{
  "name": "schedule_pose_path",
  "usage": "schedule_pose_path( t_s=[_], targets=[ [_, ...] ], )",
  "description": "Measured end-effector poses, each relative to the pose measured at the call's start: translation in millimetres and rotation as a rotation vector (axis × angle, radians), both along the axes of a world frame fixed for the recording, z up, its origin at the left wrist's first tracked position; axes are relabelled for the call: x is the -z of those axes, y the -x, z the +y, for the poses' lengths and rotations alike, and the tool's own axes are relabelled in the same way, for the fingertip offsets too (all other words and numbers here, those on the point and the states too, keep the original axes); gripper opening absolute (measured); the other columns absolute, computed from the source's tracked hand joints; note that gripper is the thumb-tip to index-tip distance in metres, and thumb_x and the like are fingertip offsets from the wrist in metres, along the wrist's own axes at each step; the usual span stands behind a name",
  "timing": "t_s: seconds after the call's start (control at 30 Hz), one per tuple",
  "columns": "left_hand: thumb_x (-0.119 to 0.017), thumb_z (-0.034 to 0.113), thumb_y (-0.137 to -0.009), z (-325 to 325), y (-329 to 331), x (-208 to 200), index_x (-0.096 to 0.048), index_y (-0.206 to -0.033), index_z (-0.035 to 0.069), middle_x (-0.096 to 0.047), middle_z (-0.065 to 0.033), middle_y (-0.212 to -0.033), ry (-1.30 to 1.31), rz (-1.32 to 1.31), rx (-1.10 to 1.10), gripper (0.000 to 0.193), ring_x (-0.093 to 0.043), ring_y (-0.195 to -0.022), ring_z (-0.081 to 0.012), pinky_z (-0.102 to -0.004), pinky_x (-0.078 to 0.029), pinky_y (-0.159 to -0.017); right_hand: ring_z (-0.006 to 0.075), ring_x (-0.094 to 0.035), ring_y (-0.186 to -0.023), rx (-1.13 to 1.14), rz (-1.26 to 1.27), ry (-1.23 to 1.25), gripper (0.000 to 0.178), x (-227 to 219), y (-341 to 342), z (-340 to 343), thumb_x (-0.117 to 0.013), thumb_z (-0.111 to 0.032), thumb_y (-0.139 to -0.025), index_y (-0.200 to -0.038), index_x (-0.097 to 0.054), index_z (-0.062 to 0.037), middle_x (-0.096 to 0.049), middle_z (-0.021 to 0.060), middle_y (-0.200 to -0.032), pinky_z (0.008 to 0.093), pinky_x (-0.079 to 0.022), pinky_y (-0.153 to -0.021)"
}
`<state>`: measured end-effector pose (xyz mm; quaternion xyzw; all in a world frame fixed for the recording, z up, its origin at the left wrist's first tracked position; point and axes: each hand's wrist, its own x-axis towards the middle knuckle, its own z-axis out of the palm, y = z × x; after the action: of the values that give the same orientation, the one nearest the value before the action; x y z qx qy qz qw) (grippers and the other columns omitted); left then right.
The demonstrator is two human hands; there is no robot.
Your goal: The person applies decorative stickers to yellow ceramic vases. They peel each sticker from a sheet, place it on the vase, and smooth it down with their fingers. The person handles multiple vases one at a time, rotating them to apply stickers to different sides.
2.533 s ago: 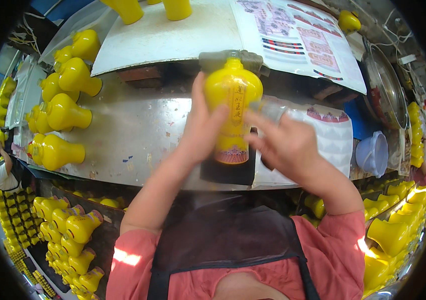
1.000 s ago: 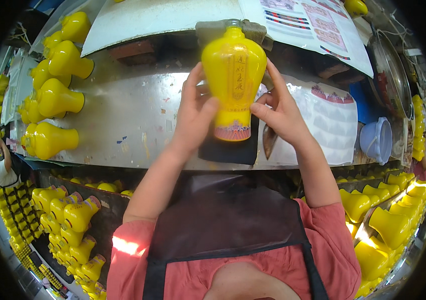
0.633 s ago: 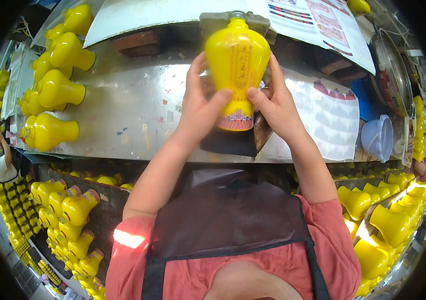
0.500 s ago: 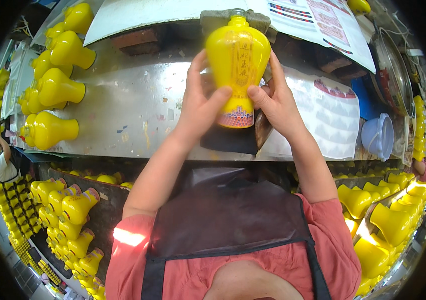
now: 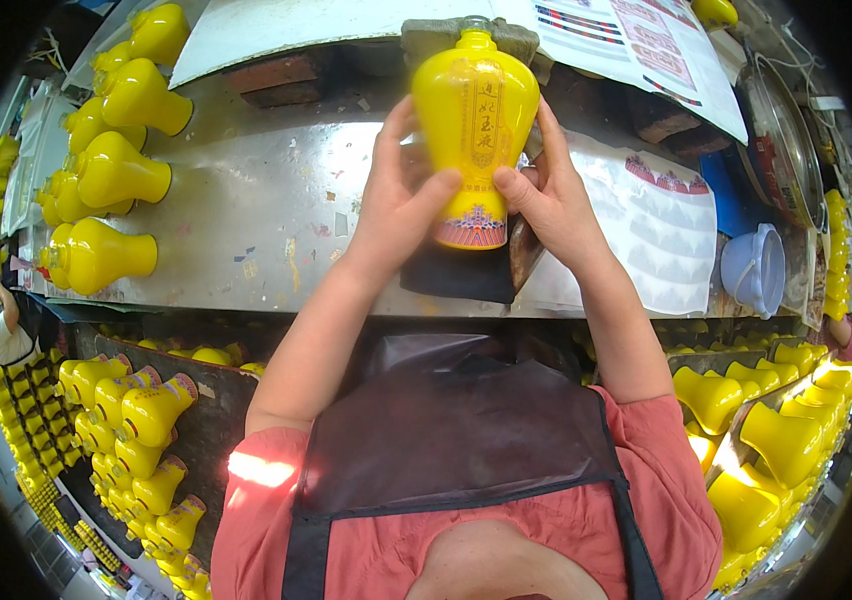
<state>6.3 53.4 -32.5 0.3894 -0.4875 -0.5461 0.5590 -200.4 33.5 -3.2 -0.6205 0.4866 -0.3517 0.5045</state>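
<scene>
Gripping a glossy yellow vase-shaped ceramic bottle (image 5: 476, 130) at twelve o'clock, upright above the steel workbench (image 5: 256, 215), the left hand (image 5: 396, 205) and right hand (image 5: 546, 195) are wrapping their fingers around its lower body; turning it slowly, with thumbs steady, should keep the decorated band visible.

Bright, even daylight over a sharp centre. Soft glare streaks the metal worktop (image 5: 246, 215); fisheye bending and a black rim crowd the edges.
</scene>
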Motion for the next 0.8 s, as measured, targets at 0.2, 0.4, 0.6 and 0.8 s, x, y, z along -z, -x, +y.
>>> schedule_pose_path(
  t_s=[0.2, 0.4, 0.6, 0.8],
  targets=[
    [-0.071, 0.011, -0.095, -2, -3, 0, -0.019, -0.164, 0.008, -0.041, -0.0166, -0.153, 0.007, 0.001, 0.024, 0.086, -0.054, -0.133, -0.0294, -0.0440, -0.048, -0.110, 0.0058, -0.055, -0.076, 0.001, -0.019, -0.004, 0.093, 1, -1, 1, -0.073, -0.034, -0.099, -0.167, -0.016, -0.0085, -0.061, 0.0053, -0.101, 0.0223, -0.048, -0.069],
    [-0.073, 0.014, -0.091, -2, 0, -7, -0.016, -0.164, 0.009, -0.030, -0.0184, -0.159, -0.027, 0.040, -0.035, 0.093, -0.045, -0.141, -0.0320, -0.0445, -0.048, -0.110, 0.0078, -0.054, -0.066, 0.078, -0.108, -0.053, 0.093, -8, -2, -3, -0.073, -0.029, -0.091, -0.165, -0.021, -0.0052, -0.062, 0.0062, -0.089, 0.0244, -0.044, -0.059],
    [-0.079, 0.025, -0.080, -13, 2, -10, -0.017, -0.163, 0.008, -0.029, -0.0219, -0.155, 0.148, -0.374, -0.078, 0.105, -0.032, -0.147, -0.0380, -0.0506, -0.035, -0.119, 0.0103, -0.058, -0.070, 0.170, 0.134, 0.200, 0.084, -37, -4, -17, -0.078, -0.030, -0.085, -0.155, -0.041, -0.0025, -0.065, 0.0130, -0.106, 0.0268, -0.048, -0.062],
    [-0.081, 0.033, -0.076, -16, 4, -6, -0.019, -0.161, 0.005, -0.031, -0.0233, -0.154, 0.179, -0.444, -0.132, 0.109, -0.032, -0.146, -0.0408, -0.0517, -0.029, -0.122, 0.0310, -0.068, -0.104, 0.142, 0.241, 0.274, 0.076, -58, -15, -33, -0.083, -0.037, -0.078, -0.138, -0.058, 0.0006, -0.066, 0.0230, -0.127, 0.0384, -0.054, -0.092]
  ],
)
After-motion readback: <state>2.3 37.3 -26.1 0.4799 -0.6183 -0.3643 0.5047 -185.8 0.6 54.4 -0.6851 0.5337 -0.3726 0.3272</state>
